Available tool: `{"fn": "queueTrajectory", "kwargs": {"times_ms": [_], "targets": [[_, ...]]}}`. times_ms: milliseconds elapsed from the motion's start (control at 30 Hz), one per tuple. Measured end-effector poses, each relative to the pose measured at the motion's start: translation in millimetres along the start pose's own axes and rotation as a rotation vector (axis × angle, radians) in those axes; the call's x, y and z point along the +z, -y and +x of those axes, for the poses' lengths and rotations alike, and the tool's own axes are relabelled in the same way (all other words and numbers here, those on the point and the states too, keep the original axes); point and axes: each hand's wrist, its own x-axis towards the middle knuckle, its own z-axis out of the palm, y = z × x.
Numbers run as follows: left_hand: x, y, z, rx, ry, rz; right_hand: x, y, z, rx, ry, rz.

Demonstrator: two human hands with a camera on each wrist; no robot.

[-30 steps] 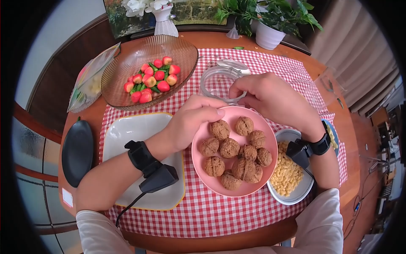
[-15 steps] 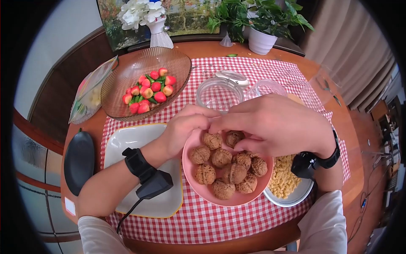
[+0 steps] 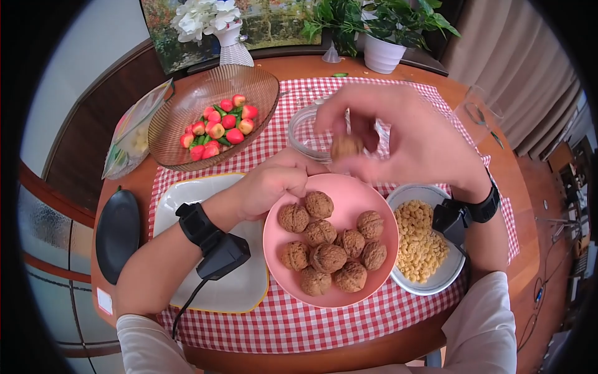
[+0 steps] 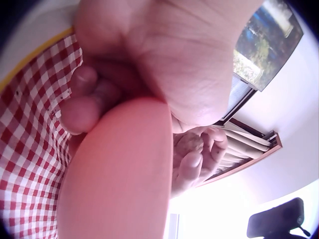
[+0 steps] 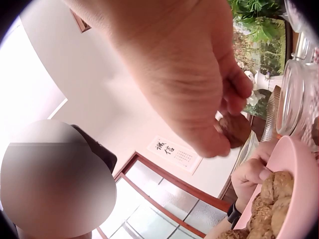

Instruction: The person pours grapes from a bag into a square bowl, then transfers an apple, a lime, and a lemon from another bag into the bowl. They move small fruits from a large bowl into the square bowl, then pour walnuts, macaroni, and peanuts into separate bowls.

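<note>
My left hand (image 3: 274, 186) grips the rim of a pink bowl (image 3: 283, 249) at its far left, fingers under it and thumb on top. Several brown walnuts (image 3: 319, 232) lie in the bowl. Beyond its far rim, my right hand (image 3: 402, 134) pinches one walnut (image 5: 235, 130) between thumb and fingers. A clear glass jar (image 3: 299, 134) stands just past both hands, partly hidden behind the right one. From below, the left wrist view shows the bowl's underside (image 4: 119, 169) and the curled left fingers (image 4: 82, 112).
Pasta fills a pale bowl (image 3: 453, 268) at right. To the left are a white yellow-rimmed tray (image 3: 205, 293) and a dark oval dish (image 3: 118, 237). A brown glass bowl (image 3: 168, 134) of red fruit and green peppers stands behind; a potted plant (image 3: 383, 53) is at the back.
The right hand came from beside the jar down into the pink bowl, took a walnut, and lifted it away beyond the far rim. The left hand has kept hold of the bowl.
</note>
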Motion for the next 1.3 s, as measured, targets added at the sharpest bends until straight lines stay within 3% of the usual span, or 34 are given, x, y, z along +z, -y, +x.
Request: {"fn": "queueTrajectory", "kwargs": {"times_ms": [33,200,267,300,467,600,667,833,933,1000,1033,1100,1233,1300], "targets": [[-2,2,1,-0.001,0.045,0.002,2,-6,2,-0.039,-0.121,-0.013],[-3,-7,-3,-0.030,0.093,0.033,1,-22,3,-0.058,-0.202,-0.125],[5,-21,-11,0.036,-0.039,0.013,4,-28,4,-0.052,-0.212,-0.139],[5,-29,-16,0.029,-0.036,0.017,8,-33,3,-0.054,-0.203,-0.204],[-12,-40,-48,-0.054,-0.334,-0.168,11,-33,5,-0.115,-0.206,-0.274],[-12,-22,-60,0.014,-0.450,-0.281,11,-22,5,-0.124,-0.064,-0.003],[-8,-19,-59,0.024,-0.435,-0.308,16,-23,4,-0.293,0.071,-0.035],[-17,-6,-57,0.054,-0.372,-0.296,22,-24,3,-0.249,0.207,-0.008],[-19,-4,-60,0.051,-0.335,-0.244,22,-19,3,-0.168,0.279,0.013],[-15,-6,-58,0.005,-0.181,-0.268,19,-14,4,0.068,0.459,0.147],[-10,-8,-57,0.004,-0.181,-0.267,21,-16,2,0.068,0.458,0.148],[-1,-11,-54,-0.017,-0.082,-0.265,27,-22,-1,-0.151,0.446,0.126],[-5,-7,-57,-0.053,-0.087,-0.255,17,-21,0,-0.017,0.486,0.175],[-9,-2,-58,-0.077,-0.057,-0.245,14,-27,0,-0.078,0.171,0.256]]}}
